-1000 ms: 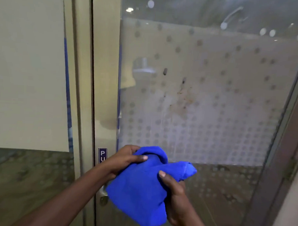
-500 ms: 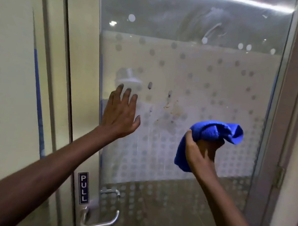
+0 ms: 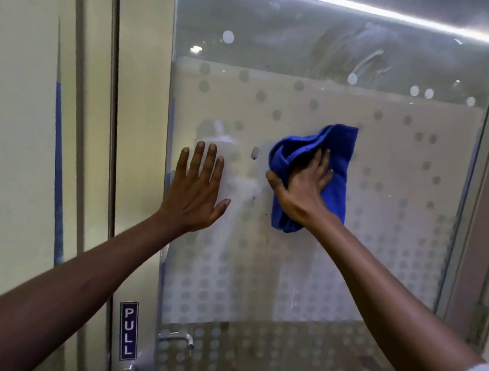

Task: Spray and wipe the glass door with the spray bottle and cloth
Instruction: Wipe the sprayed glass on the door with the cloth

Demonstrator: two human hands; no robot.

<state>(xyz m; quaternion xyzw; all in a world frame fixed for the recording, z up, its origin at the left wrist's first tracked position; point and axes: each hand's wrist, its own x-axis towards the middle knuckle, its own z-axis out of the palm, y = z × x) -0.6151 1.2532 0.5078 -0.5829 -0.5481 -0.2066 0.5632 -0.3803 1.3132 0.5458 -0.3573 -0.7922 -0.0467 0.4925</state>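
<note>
The glass door fills the view, frosted with a pattern of dots and clear near the top. My right hand presses a bunched blue cloth flat against the middle of the glass. My left hand rests flat on the glass to the left of the cloth, fingers spread and holding nothing. Small dark marks show on the glass between my hands. No spray bottle is in sight.
A pale door frame runs down the left of the glass, with a blue PULL sign low on it. A metal door handle sits at the bottom. A grey frame with a hinge borders the right side.
My left hand let go of the cloth and went flat on the glass. My right hand carried the cloth up and pressed it onto the glass over the smudged spot.
</note>
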